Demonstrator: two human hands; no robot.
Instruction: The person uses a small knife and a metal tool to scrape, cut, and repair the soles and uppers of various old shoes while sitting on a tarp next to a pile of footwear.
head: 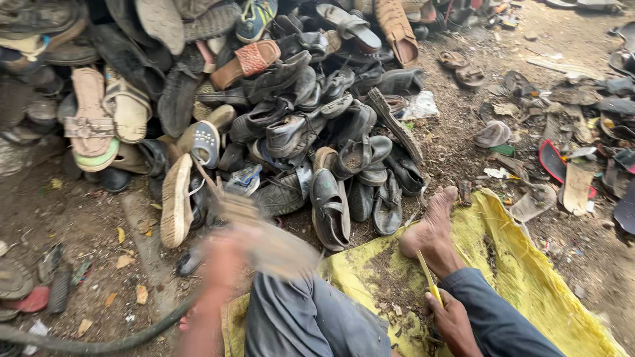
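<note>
Head view: left hand (221,264), blurred, grasps worn shoe (264,231) off yellow sheet's (529,277) left edge; right hand (453,317) clenched on yellow-handled tool (428,276) nr bare foot (433,228), so slip risk, poss. nick.

Left hand (221,264) and held sole (278,248) motion-blurred; grip unclear.

Heaped worn shoes (291,125), yellow sheet (529,284), dirt ground (86,218).

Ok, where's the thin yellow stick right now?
In the head view, lower right: the thin yellow stick is in the right hand, over the dirty yellow sheet, just below the bare foot.
</note>
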